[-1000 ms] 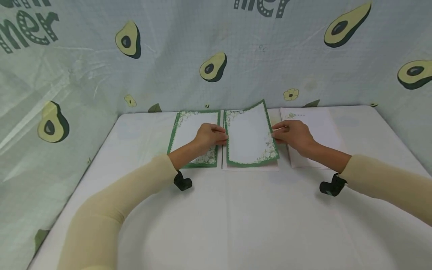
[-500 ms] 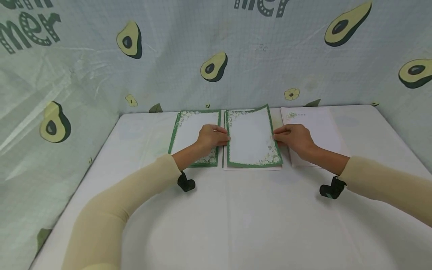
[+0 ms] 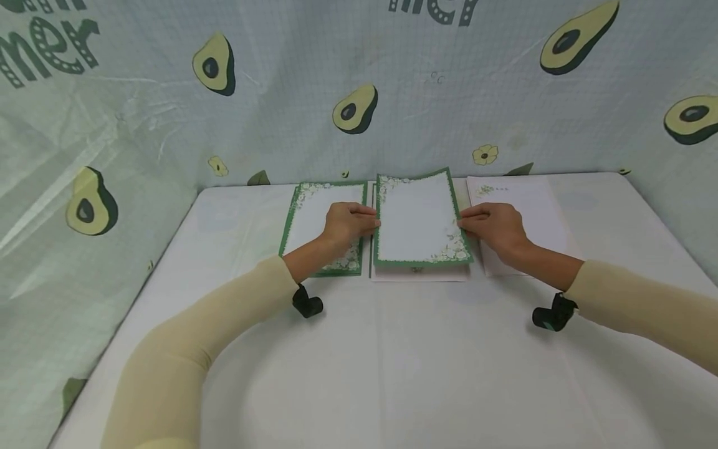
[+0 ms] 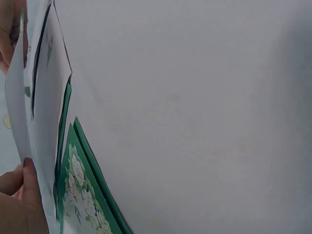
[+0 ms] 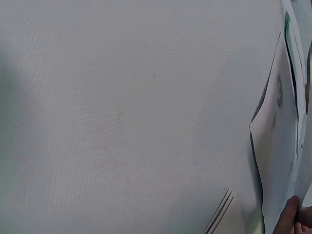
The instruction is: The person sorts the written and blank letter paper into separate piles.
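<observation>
Between both hands, a white sheet of paper with a green floral border [image 3: 417, 218] is held up by its side edges, its top right corner curling upward. My left hand [image 3: 346, 226] pinches the left edge between thumb and fingers; in the left wrist view its thumb and finger [image 4: 30, 183] grip the sheet. My right hand [image 3: 496, 227] pinches the right edge, also partly visible in the right wrist view [image 5: 292, 219]. Below the raised sheet lies a middle stack of paper [image 3: 421, 274], mostly covered by it.
To the left lies a stack of green-bordered floral sheets [image 3: 336, 272], partly behind the left hand. On the right is a stack of pale sheets [image 3: 527, 193] with a small floral print. All rest near the far edge of the white table [image 3: 426, 362], before an avocado-print curtain [image 3: 280, 112].
The held sheet first lowered and straightened over the middle stack, then rose slightly; its bottom edge now sits higher, showing more paper beneath. Both hands keep their grip.
</observation>
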Action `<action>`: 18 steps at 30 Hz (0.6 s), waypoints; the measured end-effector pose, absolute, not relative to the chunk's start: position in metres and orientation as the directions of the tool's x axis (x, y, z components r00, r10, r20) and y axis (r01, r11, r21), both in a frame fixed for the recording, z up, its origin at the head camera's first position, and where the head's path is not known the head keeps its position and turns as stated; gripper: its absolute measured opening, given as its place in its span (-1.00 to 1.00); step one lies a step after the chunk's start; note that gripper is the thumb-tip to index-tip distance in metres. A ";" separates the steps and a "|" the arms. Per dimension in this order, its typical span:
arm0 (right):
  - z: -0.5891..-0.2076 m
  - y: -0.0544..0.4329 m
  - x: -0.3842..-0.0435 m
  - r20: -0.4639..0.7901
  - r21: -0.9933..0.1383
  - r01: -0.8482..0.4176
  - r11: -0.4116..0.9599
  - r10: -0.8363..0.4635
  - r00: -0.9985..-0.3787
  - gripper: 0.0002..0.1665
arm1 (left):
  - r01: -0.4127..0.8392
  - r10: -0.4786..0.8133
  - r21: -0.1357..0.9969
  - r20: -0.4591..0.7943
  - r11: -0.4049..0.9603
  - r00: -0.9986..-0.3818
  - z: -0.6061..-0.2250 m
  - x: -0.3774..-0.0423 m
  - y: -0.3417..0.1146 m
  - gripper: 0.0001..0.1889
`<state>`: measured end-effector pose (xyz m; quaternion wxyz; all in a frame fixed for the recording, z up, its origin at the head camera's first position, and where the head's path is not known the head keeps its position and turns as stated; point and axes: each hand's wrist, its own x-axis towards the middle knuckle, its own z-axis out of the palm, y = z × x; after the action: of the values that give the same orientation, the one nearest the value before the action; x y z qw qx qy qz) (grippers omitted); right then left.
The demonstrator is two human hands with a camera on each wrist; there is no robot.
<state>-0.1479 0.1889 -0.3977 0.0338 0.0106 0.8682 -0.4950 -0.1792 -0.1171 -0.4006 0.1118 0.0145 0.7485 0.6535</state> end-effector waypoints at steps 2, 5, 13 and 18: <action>-0.396 0.188 -0.148 -0.056 -0.875 0.043 0.481 -0.014 -0.998 -0.57 | -0.101 0.163 0.986 -0.123 0.134 -0.979 -0.399 -0.179 -0.118 -0.70; -0.396 0.187 -0.147 -0.045 -0.894 0.030 0.447 -0.022 -0.999 -0.57 | -0.094 0.153 0.990 -0.109 0.104 -0.982 -0.395 -0.179 -0.120 -0.70; -0.398 0.181 -0.144 -0.024 -0.919 0.005 0.395 -0.043 -0.999 -0.59 | -0.099 0.142 0.994 -0.104 0.043 -0.984 -0.393 -0.178 -0.129 -0.68; -0.398 0.174 -0.144 -0.001 -0.933 -0.017 0.360 -0.049 -0.999 -0.60 | -0.092 0.132 0.995 -0.097 0.044 -0.987 -0.392 -0.179 -0.135 -0.68</action>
<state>-0.1437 0.1745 -0.3983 0.0141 -0.0202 0.8245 -0.5653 -0.1789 -0.1352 -0.3924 0.0809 0.0137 0.7180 0.6912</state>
